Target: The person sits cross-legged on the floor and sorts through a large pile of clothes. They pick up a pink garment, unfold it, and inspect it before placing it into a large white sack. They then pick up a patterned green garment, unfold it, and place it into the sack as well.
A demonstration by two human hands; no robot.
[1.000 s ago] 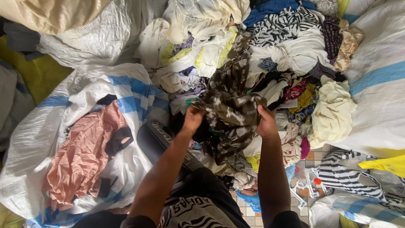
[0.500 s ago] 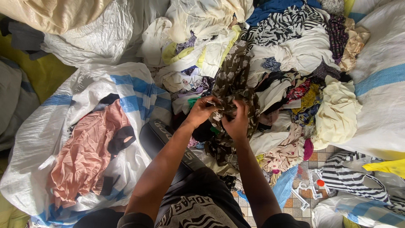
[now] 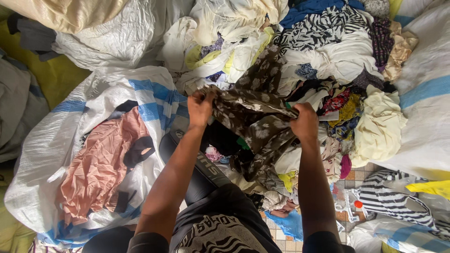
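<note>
I hold a dark brown garment with a pale flower print (image 3: 255, 122) stretched between both hands above a heap of mixed clothes (image 3: 328, 70). My left hand (image 3: 200, 107) grips its left edge. At the right edge, my right hand (image 3: 304, 122) is closed on the cloth. The garment's lower part hangs down in folds toward my lap.
A white woven sack with blue stripes (image 3: 56, 154) lies open at the left, with a pink garment (image 3: 101, 164) and dark pieces inside. More white sacks (image 3: 422, 93) lie at the right. A striped garment (image 3: 393, 201) rests on tiled floor (image 3: 356, 178) at the lower right.
My hands were close together on the bunched garment half a second ago. They have since moved apart, spreading the brown cloth wide between them.
</note>
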